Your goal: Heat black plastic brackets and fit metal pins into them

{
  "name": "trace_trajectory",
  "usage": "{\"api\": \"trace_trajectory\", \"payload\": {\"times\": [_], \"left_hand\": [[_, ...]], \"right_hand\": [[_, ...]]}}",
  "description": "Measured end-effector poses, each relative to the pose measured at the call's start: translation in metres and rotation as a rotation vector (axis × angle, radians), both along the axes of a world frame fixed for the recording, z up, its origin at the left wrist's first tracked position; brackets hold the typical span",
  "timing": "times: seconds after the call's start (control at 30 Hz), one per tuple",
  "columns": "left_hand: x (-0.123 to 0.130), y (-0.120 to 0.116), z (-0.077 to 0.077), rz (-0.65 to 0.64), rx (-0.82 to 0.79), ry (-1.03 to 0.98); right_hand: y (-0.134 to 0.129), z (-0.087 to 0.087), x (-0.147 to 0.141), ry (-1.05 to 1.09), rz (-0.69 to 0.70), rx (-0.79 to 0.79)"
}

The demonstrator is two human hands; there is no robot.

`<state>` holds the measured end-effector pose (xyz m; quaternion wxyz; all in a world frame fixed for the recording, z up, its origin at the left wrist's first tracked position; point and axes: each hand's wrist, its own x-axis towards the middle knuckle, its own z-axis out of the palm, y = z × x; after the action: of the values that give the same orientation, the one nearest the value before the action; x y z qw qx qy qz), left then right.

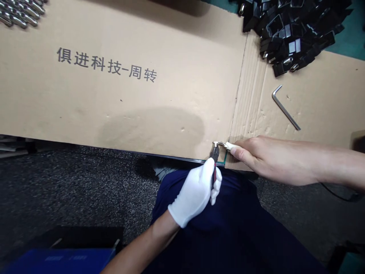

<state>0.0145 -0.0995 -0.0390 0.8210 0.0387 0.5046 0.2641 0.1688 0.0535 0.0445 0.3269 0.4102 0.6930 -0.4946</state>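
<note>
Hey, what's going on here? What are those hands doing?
A person is sitting at a big cardboard sheet with both hands at its edge. The white-gloved left hand grips a small dark part. The bare right hand pinches a small metal-tipped piece, which meets the top of that dark part. On the cardboard lie an Allen key, a heap of black square parts and some shiny metal pieces.
</note>
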Motion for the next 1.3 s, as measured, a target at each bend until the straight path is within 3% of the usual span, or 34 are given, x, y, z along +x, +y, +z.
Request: {"api": "trace_trajectory", "payload": {"times": [0.4, 0.6, 0.8, 1.3], "left_hand": [[-0.001, 0.000, 0.002, 0.032, 0.046, -0.046], [0.007, -0.006, -0.001, 0.060, 0.040, 0.057], [0.013, -0.009, -0.001, 0.078, -0.016, 0.086], [0.012, -0.011, 0.006, 0.023, 0.090, 0.270]], "right_hand": [[-0.015, 0.000, 0.006, 0.043, -0.091, 0.048], [-0.013, 0.004, 0.007, 0.110, -0.215, -0.037], [-0.006, 0.007, 0.002, 0.070, -0.175, -0.026], [0.000, 0.007, 0.007, 0.095, -0.163, 0.002]]}}
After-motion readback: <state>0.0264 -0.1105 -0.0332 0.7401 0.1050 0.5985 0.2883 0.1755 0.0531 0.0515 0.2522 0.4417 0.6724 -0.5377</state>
